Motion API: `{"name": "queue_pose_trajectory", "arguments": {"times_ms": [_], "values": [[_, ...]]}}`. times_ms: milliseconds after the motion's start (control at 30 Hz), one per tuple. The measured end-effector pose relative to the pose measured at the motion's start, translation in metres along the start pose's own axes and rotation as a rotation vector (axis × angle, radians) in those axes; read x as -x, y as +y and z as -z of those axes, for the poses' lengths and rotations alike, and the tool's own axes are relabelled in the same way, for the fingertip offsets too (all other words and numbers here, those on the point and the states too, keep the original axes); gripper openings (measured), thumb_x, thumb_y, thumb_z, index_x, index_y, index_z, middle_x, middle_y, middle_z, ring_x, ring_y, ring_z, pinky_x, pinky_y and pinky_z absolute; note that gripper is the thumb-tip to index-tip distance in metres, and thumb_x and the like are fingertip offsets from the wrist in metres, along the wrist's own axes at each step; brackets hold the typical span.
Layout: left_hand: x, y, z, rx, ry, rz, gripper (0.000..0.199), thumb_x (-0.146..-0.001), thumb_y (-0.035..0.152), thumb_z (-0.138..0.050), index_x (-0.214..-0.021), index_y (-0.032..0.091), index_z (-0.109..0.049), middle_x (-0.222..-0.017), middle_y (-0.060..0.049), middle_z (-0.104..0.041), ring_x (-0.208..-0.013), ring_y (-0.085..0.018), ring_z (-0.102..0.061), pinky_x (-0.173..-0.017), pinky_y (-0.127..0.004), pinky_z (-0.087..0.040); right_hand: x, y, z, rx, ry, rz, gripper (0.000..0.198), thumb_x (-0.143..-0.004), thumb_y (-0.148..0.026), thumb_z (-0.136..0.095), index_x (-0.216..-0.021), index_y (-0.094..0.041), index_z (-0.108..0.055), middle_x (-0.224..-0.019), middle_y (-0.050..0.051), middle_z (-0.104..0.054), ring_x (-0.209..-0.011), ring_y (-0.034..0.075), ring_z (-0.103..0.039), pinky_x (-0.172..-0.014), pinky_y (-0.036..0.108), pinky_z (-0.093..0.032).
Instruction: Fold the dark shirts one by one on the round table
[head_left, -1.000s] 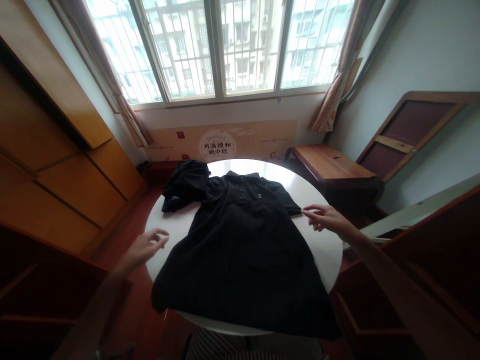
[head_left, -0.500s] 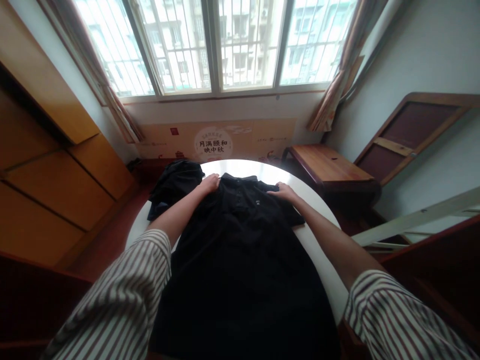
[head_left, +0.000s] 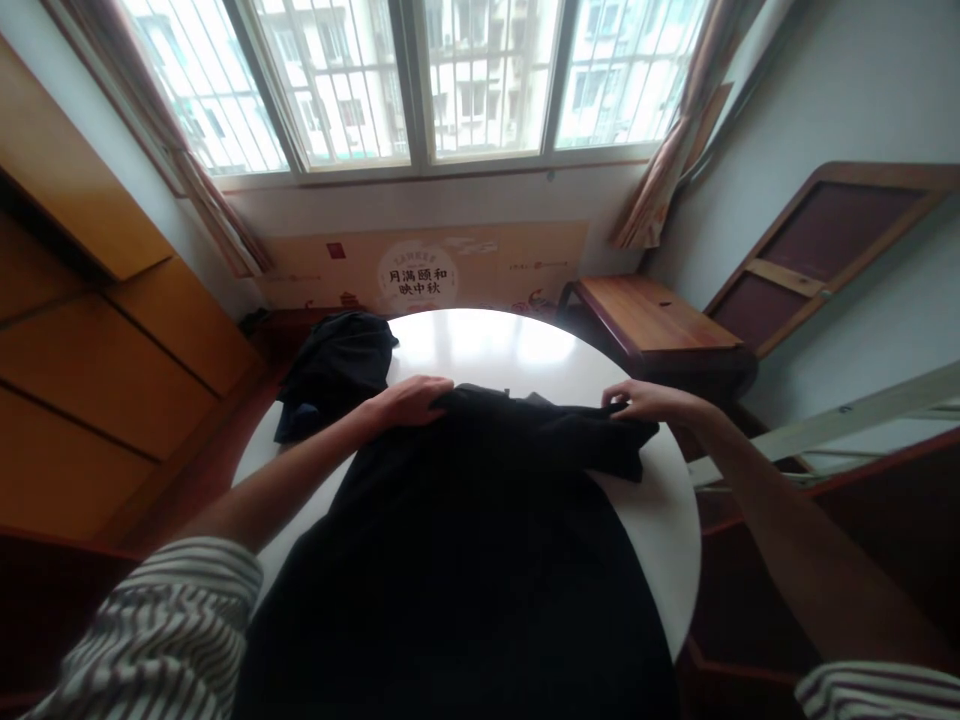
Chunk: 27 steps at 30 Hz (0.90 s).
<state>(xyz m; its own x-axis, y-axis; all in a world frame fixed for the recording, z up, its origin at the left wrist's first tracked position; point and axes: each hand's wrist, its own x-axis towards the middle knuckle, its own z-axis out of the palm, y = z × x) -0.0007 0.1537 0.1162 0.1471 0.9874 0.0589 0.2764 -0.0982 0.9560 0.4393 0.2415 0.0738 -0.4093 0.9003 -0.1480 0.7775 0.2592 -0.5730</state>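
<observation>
Left hand (head_left: 416, 400) and right hand (head_left: 641, 400) are gripping a black shirt (head_left: 465, 560).

Both are curling nearly closed, each pinching cloth at the shirt's far end, which is bunching between them; the rest is spreading over the round white table (head_left: 487, 342) and running out of view below, while a dark cloth bundle (head_left: 341, 355) is lying just beyond the left forearm.
</observation>
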Motion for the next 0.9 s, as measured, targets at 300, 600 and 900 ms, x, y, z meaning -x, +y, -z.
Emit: {"name": "queue_pose_trajectory", "arguments": {"times_ms": [300, 600, 900], "values": [[0.046, 0.020, -0.014, -0.765, -0.444, -0.450, 0.025, -0.077, 0.018, -0.063, -0.103, 0.020, -0.066, -0.077, -0.004, -0.069, -0.075, -0.022, -0.067, -0.094, -0.037, -0.043, -0.020, -0.059, -0.024, 0.057, -0.330, 0.153, 0.053, -0.072, -0.039, -0.067, -0.119, -0.015, -0.064, -0.087, 0.006, -0.064, -0.076, 0.019, -0.059, -0.070, 0.028, -0.047], [0.046, 0.005, 0.018, -1.124, -0.424, -0.621, 0.016, -0.092, 0.021, -0.053, -0.083, 0.017, -0.066, -0.082, -0.006, -0.071, -0.084, -0.020, -0.067, -0.084, -0.030, -0.047, 0.005, -0.085, -0.018, -0.179, -0.197, 0.321, 0.041, -0.073, -0.039, -0.065, -0.107, -0.017, -0.066, -0.109, 0.009, -0.066, -0.102, 0.028, -0.060, -0.090, 0.035, -0.047], [0.049, -0.002, 0.032, -1.095, -0.426, -0.563, 0.024, -0.093, 0.026, -0.055, -0.113, 0.020, -0.068, -0.093, -0.007, -0.075, -0.077, -0.019, -0.070, -0.070, -0.025, -0.049, 0.003, -0.091, -0.026, -0.199, -0.229, 0.296, 0.051, -0.076, -0.055, -0.070, -0.110, -0.019, -0.072, -0.111, 0.007, -0.071, -0.106, 0.029, -0.063, -0.098, 0.040, -0.047]]}}
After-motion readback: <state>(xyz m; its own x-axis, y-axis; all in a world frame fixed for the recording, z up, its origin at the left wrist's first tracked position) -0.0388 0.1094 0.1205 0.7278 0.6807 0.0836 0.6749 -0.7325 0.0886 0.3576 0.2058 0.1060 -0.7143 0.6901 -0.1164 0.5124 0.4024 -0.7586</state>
